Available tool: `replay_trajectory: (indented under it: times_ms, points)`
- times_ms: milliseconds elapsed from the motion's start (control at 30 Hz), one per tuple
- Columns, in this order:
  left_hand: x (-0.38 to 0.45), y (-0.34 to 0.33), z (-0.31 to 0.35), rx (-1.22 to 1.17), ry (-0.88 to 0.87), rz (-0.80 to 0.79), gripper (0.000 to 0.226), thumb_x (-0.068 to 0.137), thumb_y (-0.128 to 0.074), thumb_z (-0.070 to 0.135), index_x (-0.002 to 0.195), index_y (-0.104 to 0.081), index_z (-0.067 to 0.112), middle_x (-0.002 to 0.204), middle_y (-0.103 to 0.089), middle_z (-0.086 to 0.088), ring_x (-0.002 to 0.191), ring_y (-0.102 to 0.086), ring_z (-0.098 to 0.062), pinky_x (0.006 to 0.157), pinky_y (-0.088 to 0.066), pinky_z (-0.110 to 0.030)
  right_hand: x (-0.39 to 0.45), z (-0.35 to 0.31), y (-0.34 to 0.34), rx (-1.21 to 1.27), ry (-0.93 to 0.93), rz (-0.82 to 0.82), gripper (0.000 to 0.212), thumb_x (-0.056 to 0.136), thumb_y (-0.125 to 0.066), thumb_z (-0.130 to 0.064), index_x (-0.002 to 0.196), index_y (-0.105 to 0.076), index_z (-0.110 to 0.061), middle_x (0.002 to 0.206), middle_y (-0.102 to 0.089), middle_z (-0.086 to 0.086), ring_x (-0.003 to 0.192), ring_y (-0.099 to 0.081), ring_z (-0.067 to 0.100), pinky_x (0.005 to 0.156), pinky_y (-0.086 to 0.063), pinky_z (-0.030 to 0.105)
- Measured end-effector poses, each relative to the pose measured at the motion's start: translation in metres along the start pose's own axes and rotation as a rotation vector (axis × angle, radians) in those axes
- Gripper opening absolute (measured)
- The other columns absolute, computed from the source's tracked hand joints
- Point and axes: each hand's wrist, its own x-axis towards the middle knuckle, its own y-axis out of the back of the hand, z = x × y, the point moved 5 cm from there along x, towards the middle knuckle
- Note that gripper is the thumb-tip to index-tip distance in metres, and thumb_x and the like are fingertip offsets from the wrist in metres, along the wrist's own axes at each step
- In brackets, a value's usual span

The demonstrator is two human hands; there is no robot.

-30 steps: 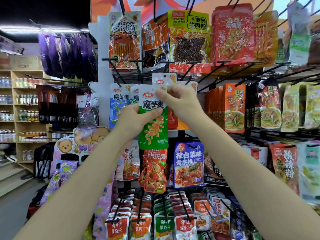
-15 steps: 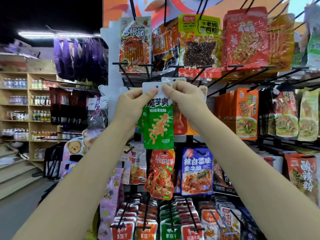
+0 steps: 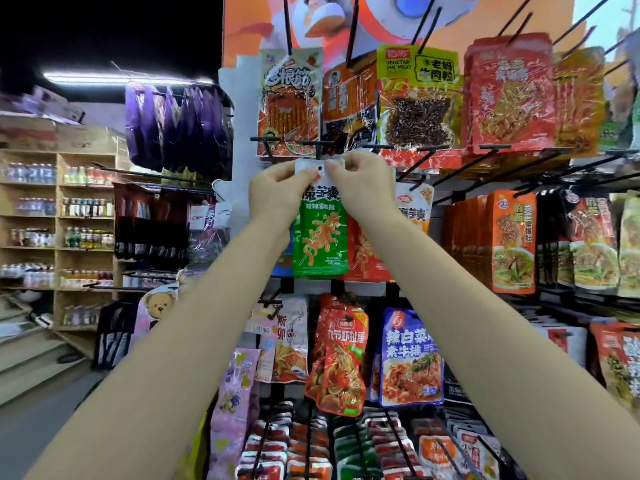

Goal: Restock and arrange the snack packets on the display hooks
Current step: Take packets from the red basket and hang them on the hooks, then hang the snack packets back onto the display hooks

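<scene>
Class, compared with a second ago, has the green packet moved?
Yes. The green packet has risen, its white header now just beneath the black hook tip.

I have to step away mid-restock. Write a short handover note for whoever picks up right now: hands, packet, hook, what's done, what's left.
Left hand: pinches the top left corner of the green packet.
Right hand: pinches its top right corner.
The packet's white header, with its hang hole showing between the thumbs, sits just below the black hook tip; I cannot tell whether it is threaded yet.
Done: packet raised to the hook, upright, facing out.
Left: likely slide the hole onto the hook, let go, straighten it against the orange packet beside it.
</scene>
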Motion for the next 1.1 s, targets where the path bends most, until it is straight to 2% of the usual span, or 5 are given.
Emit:
replay_trajectory:
  times_ms: [167, 567, 700, 867, 1100]
  points:
    - [0.008, -0.002, -0.010, -0.017, 0.022, -0.006, 0.020, 0.094, -0.072, 0.024, 0.107, -0.075, 0.009, 0.090, -0.069, 0.010, 0.080, -0.058, 0.006, 0.054, -0.039, 0.000, 0.001, 0.004, -0.002, -0.081, 0.005, 0.008, 0.027, 0.100, -0.059, -0.029, 0.106, -0.072, -0.006, 0.090, -0.072, 0.014, 0.074, -0.059, 0.021, 0.071, -0.052, 0.042]
    - [0.011, 0.000, -0.015, 0.087, -0.118, 0.036, 0.005, 0.094, -0.072, 0.022, 0.092, -0.074, 0.018, 0.084, -0.072, 0.004, 0.083, -0.066, -0.011, 0.077, -0.054, -0.025, 0.002, 0.004, -0.006, -0.242, 0.108, 0.009, 0.020, 0.100, -0.061, -0.026, 0.106, -0.069, -0.008, 0.073, -0.057, -0.003, 0.058, -0.046, 0.004, 0.046, -0.031, 0.014]
    - [-0.005, 0.007, -0.009, 0.369, -0.288, 0.073, 0.037, 0.095, -0.070, 0.026, 0.129, -0.064, 0.015, 0.112, -0.071, -0.002, 0.093, -0.067, -0.016, 0.085, -0.055, -0.032, -0.021, 0.000, 0.004, -0.238, 0.345, 0.112, 0.022, 0.099, -0.061, -0.017, 0.118, -0.067, -0.008, 0.084, -0.064, -0.001, 0.073, -0.059, 0.013, 0.064, -0.048, 0.018]
    - [-0.043, -0.002, -0.001, 0.888, -0.894, 0.079, 0.045, 0.096, -0.064, 0.022, 0.138, -0.054, 0.009, 0.141, -0.050, -0.020, 0.124, -0.054, -0.033, 0.090, -0.051, -0.039, -0.047, 0.014, 0.027, -0.517, 0.662, 0.431, 0.015, 0.094, -0.060, -0.010, 0.105, -0.069, -0.006, 0.104, -0.063, 0.014, 0.093, -0.059, 0.030, 0.074, -0.035, 0.027]
    - [-0.020, -0.012, -0.039, 1.203, -0.700, -0.230, 0.059, 0.107, -0.031, 0.048, 0.162, -0.018, 0.031, 0.171, -0.002, -0.007, 0.158, 0.001, -0.026, 0.126, -0.003, -0.048, -0.040, 0.066, 0.016, -0.778, 0.546, 0.134, 0.049, 0.103, -0.047, -0.035, 0.150, -0.046, -0.018, 0.156, -0.038, 0.020, 0.146, -0.033, 0.037, 0.116, -0.028, 0.052]
